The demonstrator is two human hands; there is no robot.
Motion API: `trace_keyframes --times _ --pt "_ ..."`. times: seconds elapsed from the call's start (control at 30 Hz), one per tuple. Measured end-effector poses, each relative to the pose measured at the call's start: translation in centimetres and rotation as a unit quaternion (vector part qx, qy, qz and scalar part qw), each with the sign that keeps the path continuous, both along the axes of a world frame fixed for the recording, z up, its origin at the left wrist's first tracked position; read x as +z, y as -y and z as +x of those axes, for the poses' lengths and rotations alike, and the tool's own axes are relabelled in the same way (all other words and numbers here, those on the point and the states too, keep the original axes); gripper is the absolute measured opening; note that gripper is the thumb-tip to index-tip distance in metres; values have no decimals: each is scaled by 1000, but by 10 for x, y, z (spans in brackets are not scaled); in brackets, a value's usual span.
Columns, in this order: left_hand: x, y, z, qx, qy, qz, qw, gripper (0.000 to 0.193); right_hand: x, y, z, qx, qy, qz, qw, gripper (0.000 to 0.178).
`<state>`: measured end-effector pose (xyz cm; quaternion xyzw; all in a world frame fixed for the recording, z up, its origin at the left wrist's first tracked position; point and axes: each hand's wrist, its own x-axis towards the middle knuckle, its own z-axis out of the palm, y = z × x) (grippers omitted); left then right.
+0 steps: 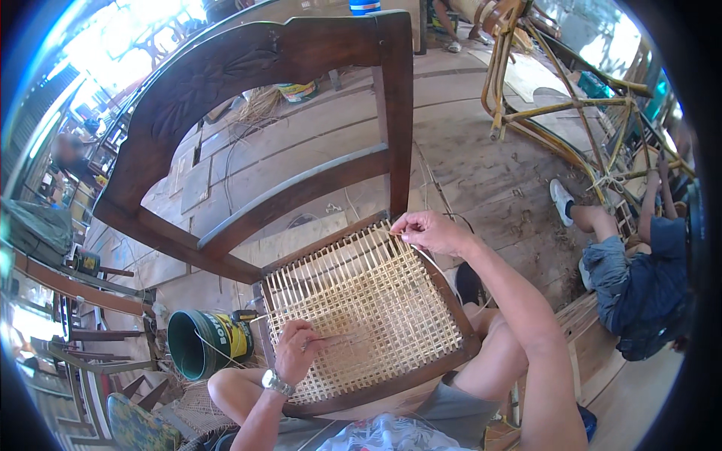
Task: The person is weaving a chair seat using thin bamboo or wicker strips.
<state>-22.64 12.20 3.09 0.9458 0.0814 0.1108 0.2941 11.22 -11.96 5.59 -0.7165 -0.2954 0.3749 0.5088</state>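
A dark wooden chair (312, 46) with a carved back stands in front of me, its seat (376, 331) woven from pale cane. The front part of the weave is a close grid; toward the backrest mostly spaced parallel strands show. At the seat's far right corner, my right hand (435, 231) is closed, thumb and fingers pinching a cane strand (430, 259) that trails along the right rail. My left hand (295, 352) rests over the seat's left side, fingers curled around a thin stick-like tool (325, 340); its exact kind is unclear.
A green bucket (197, 346) stands left of the seat. Beyond the chair spreads a plank floor (466, 158) with a fibre bundle (261, 105). A bamboo frame (568, 105) is at the upper right, near a seated person (639, 263). Wooden chair parts (98, 334) crowd the left.
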Motion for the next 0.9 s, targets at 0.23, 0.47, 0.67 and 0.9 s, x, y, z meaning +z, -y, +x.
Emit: trace_keyframes --times 0.23,0.47,0.67,0.9 --pt "33 59 95 109 76 -455 881 13 6 6 -10 -26 -15 15 999 15" --pt "12 84 207 148 50 -421 894 28 10 -5 -28 -19 -51 26 998 12" --pt "26 55 214 205 159 -108 960 25 6 16 11 -90 202 -87 971 16" --pt "11 30 178 -2 -51 -49 998 28 -42 -6 13 -83 220 1 972 16"
